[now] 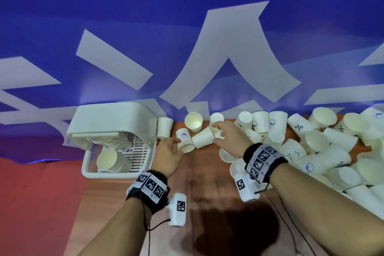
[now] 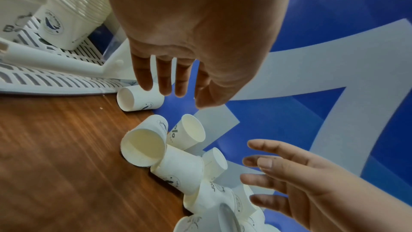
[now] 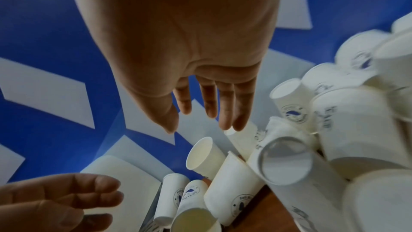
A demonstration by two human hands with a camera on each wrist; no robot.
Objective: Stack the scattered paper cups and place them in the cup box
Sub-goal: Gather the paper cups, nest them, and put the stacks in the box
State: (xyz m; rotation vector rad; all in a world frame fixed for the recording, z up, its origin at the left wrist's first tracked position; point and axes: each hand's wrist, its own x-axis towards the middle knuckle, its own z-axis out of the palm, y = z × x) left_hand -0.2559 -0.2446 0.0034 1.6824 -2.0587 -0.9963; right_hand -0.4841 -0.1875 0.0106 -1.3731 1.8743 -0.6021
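Paper cups (image 1: 188, 141) lie loose at the desk's (image 1: 116, 203) far edge. Both hands, left hand (image 1: 169, 155) and right hand (image 1: 230, 138), reach with fingers spread, holding nothing. Next, I think: grab one, nest it in another.

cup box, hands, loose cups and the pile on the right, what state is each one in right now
cup box: lid up, stacked cups inside
left hand: open, holding nothing, fingers by a lying cup
right hand: open, fingers spread over loose cups, nothing gripped
cup beside left hand: on its side
cup pile: unstacked, tumbled
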